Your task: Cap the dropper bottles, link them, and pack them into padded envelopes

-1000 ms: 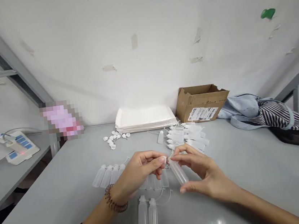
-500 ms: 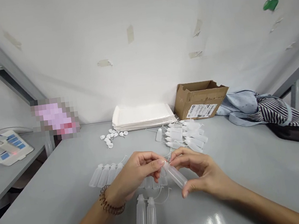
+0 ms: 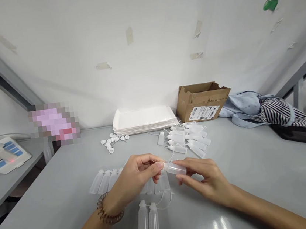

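Note:
A small translucent squeeze bottle lies almost level between my hands, its neck to the left. My left hand pinches the neck end with thumb and forefinger, hiding the tip. Thumb and fingers of my right hand close on the bottle's body near its base. Below, two capped bottles lie side by side on the grey table. A row of similar bottles is partly covered by my left hand, and more bottles lie under the held one.
Loose white caps lie at the back left. A heap of bottles with needle tips is at the back right. Behind stand a stack of white envelopes and a cardboard box. A blue cloth bag lies at the right.
The bottle has turned from slanting down to the right to nearly level. My right fingers have shifted to grip its base end. The whole view has moved slightly.

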A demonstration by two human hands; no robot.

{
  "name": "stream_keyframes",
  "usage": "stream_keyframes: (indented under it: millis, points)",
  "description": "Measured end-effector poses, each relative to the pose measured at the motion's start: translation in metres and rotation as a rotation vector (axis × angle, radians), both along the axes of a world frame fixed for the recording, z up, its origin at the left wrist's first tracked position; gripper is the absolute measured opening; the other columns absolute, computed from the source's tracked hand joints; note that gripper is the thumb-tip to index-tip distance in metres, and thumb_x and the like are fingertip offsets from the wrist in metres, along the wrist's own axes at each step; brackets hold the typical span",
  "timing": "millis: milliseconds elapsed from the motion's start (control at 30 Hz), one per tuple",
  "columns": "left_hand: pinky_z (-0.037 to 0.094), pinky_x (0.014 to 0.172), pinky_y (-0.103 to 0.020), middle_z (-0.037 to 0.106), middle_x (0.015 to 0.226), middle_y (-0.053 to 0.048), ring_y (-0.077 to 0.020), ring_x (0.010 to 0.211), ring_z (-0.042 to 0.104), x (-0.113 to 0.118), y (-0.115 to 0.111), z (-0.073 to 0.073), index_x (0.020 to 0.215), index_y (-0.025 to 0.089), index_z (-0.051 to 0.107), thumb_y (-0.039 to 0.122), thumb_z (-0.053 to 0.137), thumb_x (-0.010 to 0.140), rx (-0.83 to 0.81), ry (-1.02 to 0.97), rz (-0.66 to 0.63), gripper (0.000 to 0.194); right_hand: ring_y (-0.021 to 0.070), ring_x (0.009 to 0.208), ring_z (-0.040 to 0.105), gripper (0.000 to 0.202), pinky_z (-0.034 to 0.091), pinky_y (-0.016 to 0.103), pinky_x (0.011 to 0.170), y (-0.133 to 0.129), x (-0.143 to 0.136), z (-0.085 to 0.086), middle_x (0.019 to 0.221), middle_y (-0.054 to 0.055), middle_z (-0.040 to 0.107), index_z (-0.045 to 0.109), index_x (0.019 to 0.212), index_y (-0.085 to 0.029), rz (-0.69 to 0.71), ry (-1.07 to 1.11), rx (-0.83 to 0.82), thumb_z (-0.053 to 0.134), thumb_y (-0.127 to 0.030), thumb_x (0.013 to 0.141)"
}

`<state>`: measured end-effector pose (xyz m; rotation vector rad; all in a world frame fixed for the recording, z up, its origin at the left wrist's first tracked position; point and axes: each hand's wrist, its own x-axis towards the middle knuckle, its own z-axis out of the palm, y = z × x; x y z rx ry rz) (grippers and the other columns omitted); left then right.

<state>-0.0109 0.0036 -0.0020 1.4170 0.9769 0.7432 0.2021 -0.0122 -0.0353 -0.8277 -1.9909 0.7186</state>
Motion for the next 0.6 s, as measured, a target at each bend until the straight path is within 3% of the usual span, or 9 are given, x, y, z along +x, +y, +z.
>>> stream_keyframes:
  millis: [133, 233, 333, 467, 600]
  points:
    - [0.046, 0.062, -0.026, 0.057, 0.065, 0.000, -0.0119, 0.061, 0.052, 0.002, -0.002, 0.000, 0.087, 0.014, 0.069, 0.031, 0.058, 0.084, 0.081, 0.032, 0.014, 0.021, 0.0109, 0.049, 0.061, 0.024, 0.048, 0.021, 0.049, 0.000, -0.002, 0.006, 0.057, 0.001, 0.065, 0.067, 0.095, -0.012, 0.107, 0.136, -0.508, 0.056, -0.032, 0.087]
    - [0.047, 0.066, -0.026, 0.063, 0.077, -0.003, -0.0139, 0.069, 0.055, 0.000, -0.003, 0.003, 0.091, 0.016, 0.069, 0.029, 0.056, 0.085, 0.194, 0.067, -0.032, 0.019, 0.0096, 0.039, 0.059, 0.037, 0.044, 0.017, 0.038, 0.004, -0.003, 0.008, 0.051, 0.000, 0.059, 0.064, 0.072, -0.010, 0.265, 0.335, -0.914, 0.055, -0.043, 0.086]
    - [0.047, 0.070, -0.027, 0.066, 0.086, -0.005, -0.0160, 0.078, 0.058, -0.001, -0.004, 0.005, 0.095, 0.018, 0.068, 0.025, 0.054, 0.088, 0.379, 0.160, -0.084, 0.017, 0.0071, 0.029, 0.052, 0.040, 0.034, 0.014, 0.027, 0.009, -0.002, 0.004, 0.046, -0.002, 0.056, 0.066, 0.074, -0.008, 0.345, 0.509, -1.208, 0.059, -0.046, 0.083]
    - [0.046, 0.077, -0.029, 0.066, 0.091, -0.008, -0.0177, 0.086, 0.059, -0.001, -0.004, 0.002, 0.098, 0.016, 0.066, 0.016, 0.051, 0.088, 0.652, 0.223, -0.090, 0.018, 0.0063, 0.024, 0.048, 0.042, 0.028, 0.013, 0.022, 0.014, -0.001, -0.005, 0.045, -0.003, 0.055, 0.068, 0.082, -0.005, 0.400, 0.596, -1.367, 0.062, -0.046, 0.081]
    - [0.047, 0.079, -0.029, 0.065, 0.092, -0.006, -0.0170, 0.088, 0.059, -0.003, -0.003, 0.001, 0.097, 0.018, 0.066, 0.016, 0.054, 0.087, 0.655, 0.198, -0.085, 0.016, 0.0063, 0.026, 0.050, 0.039, 0.030, 0.013, 0.024, 0.014, -0.001, -0.006, 0.047, -0.003, 0.056, 0.069, 0.085, -0.005, 0.423, 0.606, -1.330, 0.062, -0.044, 0.081]
